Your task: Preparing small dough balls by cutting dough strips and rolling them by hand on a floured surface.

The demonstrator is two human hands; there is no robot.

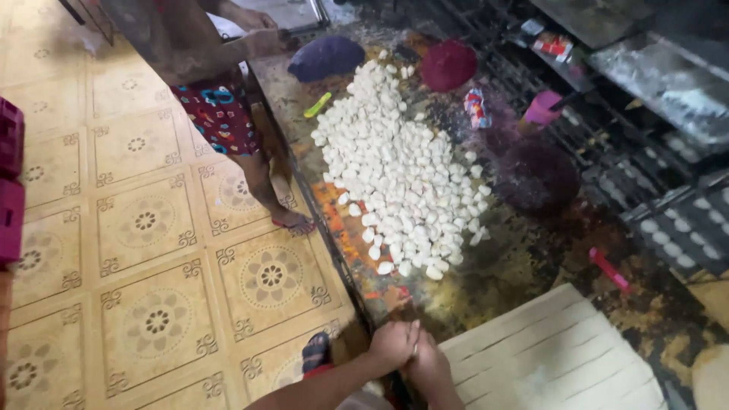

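My left hand (391, 343) and my right hand (431, 370) are pressed together, palm to palm, over the near edge of a stained worktable (516, 266). Whatever lies between the palms is hidden. Just right of my hands lies a pale sheet of dough (547, 357) scored into long strips. Further up the table is a big heap of several small white dough pieces (395, 167), apart from my hands.
Another person (213, 106) in patterned shorts stands at the table's far left corner, one sandalled foot (292, 222) on the tiled floor. On the table are a blue bowl (326, 57), a dark red bowl (448, 64), a pink cup (541, 108), a green strip (317, 105) and a pink stick (610, 269). Dark trays (683, 220) hold dough pieces at right. Magenta crates (9, 190) stand at far left.
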